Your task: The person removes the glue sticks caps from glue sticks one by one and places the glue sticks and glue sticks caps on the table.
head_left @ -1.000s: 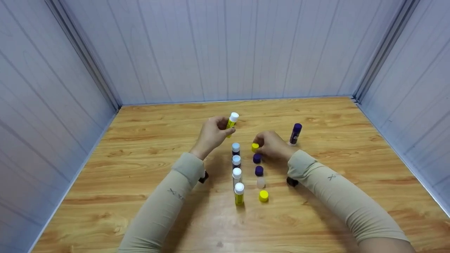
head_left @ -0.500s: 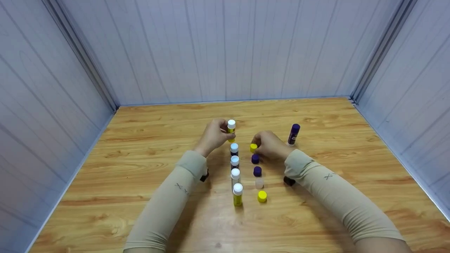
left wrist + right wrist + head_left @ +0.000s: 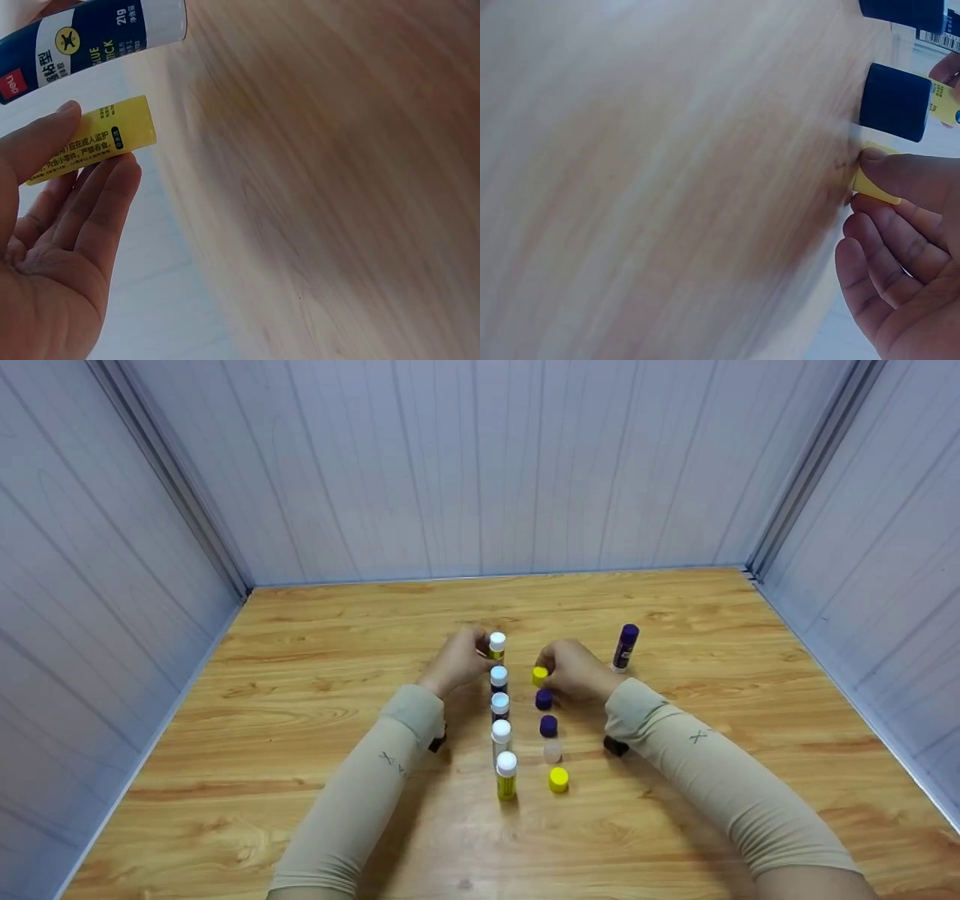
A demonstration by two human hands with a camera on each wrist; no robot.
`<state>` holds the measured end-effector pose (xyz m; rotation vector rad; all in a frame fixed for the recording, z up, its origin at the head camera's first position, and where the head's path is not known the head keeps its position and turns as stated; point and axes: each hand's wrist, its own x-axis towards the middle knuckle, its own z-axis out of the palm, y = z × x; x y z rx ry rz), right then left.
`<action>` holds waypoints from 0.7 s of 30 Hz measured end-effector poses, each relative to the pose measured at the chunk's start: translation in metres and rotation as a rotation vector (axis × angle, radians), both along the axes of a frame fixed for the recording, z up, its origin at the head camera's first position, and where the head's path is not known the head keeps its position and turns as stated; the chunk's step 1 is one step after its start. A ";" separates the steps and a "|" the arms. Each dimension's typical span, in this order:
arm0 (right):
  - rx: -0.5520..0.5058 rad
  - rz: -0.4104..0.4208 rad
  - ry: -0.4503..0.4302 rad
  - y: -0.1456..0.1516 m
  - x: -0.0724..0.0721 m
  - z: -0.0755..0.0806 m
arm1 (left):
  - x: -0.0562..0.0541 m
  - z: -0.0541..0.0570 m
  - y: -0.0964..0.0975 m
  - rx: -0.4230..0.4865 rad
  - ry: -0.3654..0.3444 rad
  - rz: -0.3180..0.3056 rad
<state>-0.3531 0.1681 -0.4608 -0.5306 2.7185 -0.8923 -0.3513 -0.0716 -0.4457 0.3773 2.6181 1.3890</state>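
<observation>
My left hand pinches a yellow glue stick with a white top between thumb and fingers. It is upright at the far end of a row of uncapped glue sticks, beside a dark blue glue stick. Whether its base touches the table is hard to tell in the head view. Across from it, my right hand pinches a yellow cap between thumb and index finger. The cap is at the far end of a row of caps, just beyond a dark blue cap.
Nearer in the row stand a white glue stick and a yellow-bodied one. Beside them lie a second dark cap, a translucent cap and a yellow cap. A capped purple glue stick stands to the right.
My left hand has lowered the yellow glue stick toward the far end of the row and brought it from tilted to upright. The right hand stays at the yellow cap.
</observation>
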 end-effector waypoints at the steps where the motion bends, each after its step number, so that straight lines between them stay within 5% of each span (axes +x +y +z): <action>1: 0.003 0.000 0.001 0.000 0.000 0.000 | 0.000 0.000 0.000 -0.011 -0.001 -0.003; 12: 0.034 0.026 0.032 0.001 0.000 0.001 | 0.003 -0.001 0.001 0.006 -0.063 -0.027; 21: 0.017 -0.010 0.019 0.006 0.008 0.024 | 0.005 -0.002 -0.001 -0.010 -0.082 -0.018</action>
